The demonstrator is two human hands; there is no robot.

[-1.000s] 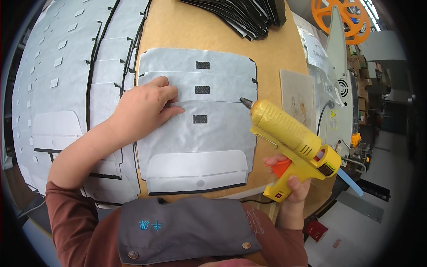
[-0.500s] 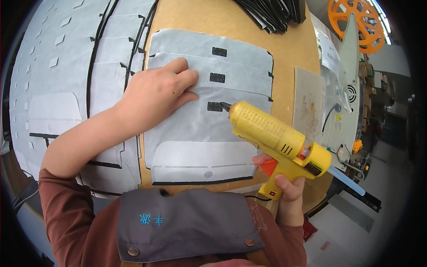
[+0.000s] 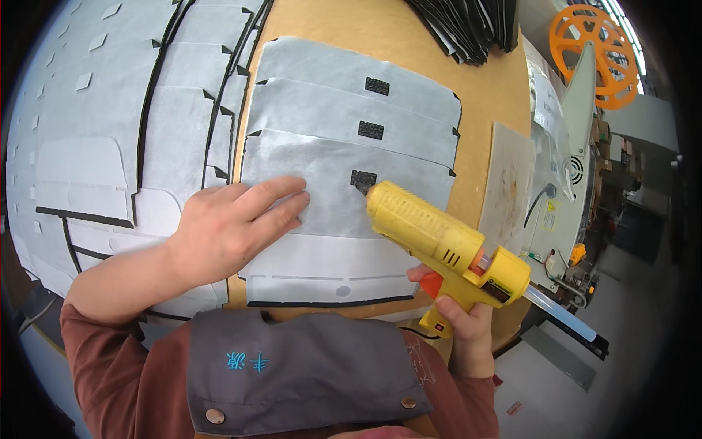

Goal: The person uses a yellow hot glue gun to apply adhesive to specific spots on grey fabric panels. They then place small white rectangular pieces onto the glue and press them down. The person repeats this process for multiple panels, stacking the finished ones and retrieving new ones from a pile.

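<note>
My right hand (image 3: 472, 322) grips a yellow hot glue gun (image 3: 428, 223) by its handle, a finger at the orange trigger. A pale translucent glue stick (image 3: 559, 314) sticks out of its rear. The dark nozzle meets the lower edge of the nearest black rectangular patch (image 3: 363, 178); whether it touches is hard to tell. That patch sits on the front one of several overlapping light grey fabric panels (image 3: 322, 208). Two more black patches (image 3: 371, 130) lie on the panels behind. On the front panel's left part my left hand (image 3: 238, 230) rests, fingers stretched out, holding nothing.
More overlapping grey panels (image 3: 175, 117) with black edging cover the left side, some bearing small white squares. A fanned black stack (image 3: 468, 29) lies at the back of the brown board (image 3: 322, 22). To the right are a stained pale plate (image 3: 504, 175), a machine and an orange reel (image 3: 592, 55).
My left hand has come toward me, from the seam of the panels to lower down, its fingers now straighter. The nozzle has shifted from the patch's right end to its lower edge.
</note>
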